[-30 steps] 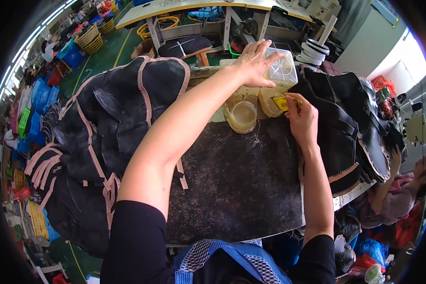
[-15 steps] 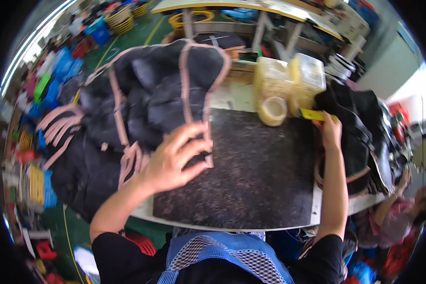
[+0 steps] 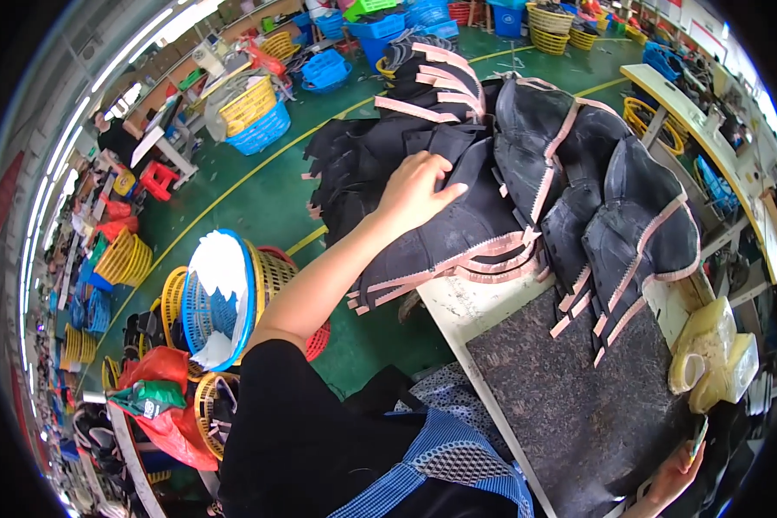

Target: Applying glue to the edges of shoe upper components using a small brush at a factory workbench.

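Note:
My left hand (image 3: 419, 192) reaches to the far left over a heap of black pieces (image 3: 466, 211) with pink, zigzag-edged strips. Its fingers are curled with the thumb opposite, and a black flap appears pinched between them. At the lower right, my right hand (image 3: 675, 476) is closed around a slim, flat tool (image 3: 699, 437), seen nearly edge-on. It is beside the dark mottled board (image 3: 570, 406). Several black, rounded pieces with pink strips (image 3: 639, 220) lie across the board's far end, overlapping one another.
Two yellowed clear plastic containers (image 3: 704, 345) stand at the board's right. A white table edge (image 3: 492, 406) runs along its left. On the green floor stand a blue basket (image 3: 224, 302) with white material and a red bag (image 3: 173, 414). Another worktable (image 3: 704, 121) is at the far right.
My view has swung left. My left hand has gone from beside the trimmed black pieces to the heap farther left, its fingers closing. My right hand still holds the tool, yellow in the earlier frame.

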### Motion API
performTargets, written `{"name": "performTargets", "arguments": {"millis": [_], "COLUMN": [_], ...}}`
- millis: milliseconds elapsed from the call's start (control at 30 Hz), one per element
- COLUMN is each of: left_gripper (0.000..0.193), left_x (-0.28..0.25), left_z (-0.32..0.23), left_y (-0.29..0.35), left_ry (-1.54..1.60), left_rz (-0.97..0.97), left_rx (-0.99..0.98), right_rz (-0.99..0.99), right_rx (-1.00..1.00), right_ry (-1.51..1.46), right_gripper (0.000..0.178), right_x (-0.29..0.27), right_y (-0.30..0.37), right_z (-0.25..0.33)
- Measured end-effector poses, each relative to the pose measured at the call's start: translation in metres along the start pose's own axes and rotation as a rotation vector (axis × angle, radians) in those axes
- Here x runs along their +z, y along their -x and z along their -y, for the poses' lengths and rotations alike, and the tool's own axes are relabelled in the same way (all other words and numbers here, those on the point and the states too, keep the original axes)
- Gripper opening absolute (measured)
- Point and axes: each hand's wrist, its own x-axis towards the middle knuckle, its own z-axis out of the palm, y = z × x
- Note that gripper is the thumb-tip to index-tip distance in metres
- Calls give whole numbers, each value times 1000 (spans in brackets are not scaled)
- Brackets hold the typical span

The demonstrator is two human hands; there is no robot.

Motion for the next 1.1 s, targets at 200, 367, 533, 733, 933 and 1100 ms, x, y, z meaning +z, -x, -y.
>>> {"name": "performTargets", "arguments": {"millis": [200,367,533,733,933,1100], "left_gripper": [58,72,70,58,109,101], "left_x": [44,40,44,43,55,32], "left_z": [-24,-21,-25,-19,-34,-47], "left_y": [-60,-43,-46,-40,-14,-35], "left_ry": [-410,-552,-647,-465,-597,-479], "left_rz": [442,233,360,366,308,539], "left_rx": [-283,-96,-227,-149,-167,-452], "right_rz": [-42,-141,-121,-18,-23,39], "right_rx": [-126,-301,-226,-265,-344,-340], "right_ry": [74,127,9,-8,-21,-1], "right_gripper": [40,40,38,30,26,30], "right_x": [24,14,22,47,29,19], "right_y": [15,63,41,52,65,62], "right_z": [-27,-29,-48,-66,-63,-64]}}
